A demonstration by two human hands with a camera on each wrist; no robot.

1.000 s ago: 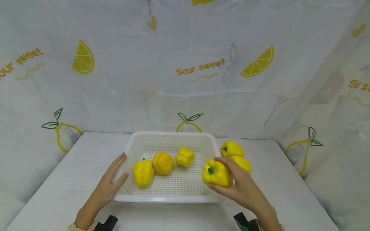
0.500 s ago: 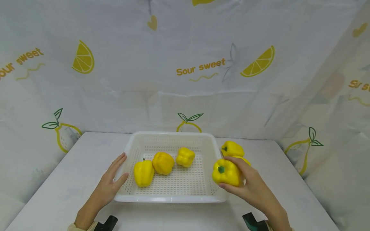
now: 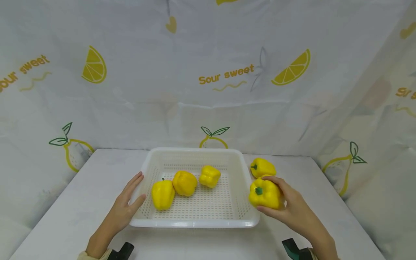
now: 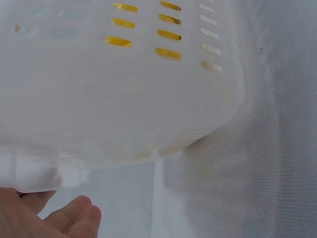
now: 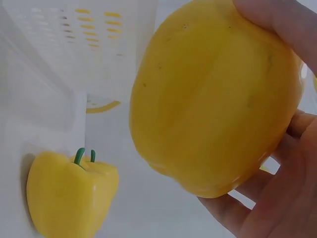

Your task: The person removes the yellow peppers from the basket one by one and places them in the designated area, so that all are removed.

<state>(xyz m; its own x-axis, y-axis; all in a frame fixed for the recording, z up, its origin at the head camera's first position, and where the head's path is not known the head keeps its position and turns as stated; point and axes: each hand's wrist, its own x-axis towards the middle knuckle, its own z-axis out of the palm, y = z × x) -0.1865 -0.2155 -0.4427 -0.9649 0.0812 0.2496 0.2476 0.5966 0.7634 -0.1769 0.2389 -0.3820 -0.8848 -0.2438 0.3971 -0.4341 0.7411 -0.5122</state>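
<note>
In right wrist view, right hand (image 5: pixel 290 191) gripping pepper (image 5: pixel 213 99), both cropped

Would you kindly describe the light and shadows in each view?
Head: soft light, faint shadow on the table before the basket; left wrist: basket wall looks grey; right wrist: small glints on the held pepper, shadow beside the nearer lower-left pepper.

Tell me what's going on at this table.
A person's right hand holds a yellow pepper by the right side of a white basket, while the left hand is at its left rim. Three peppers lie inside; two more sit on the table to its right.
</note>
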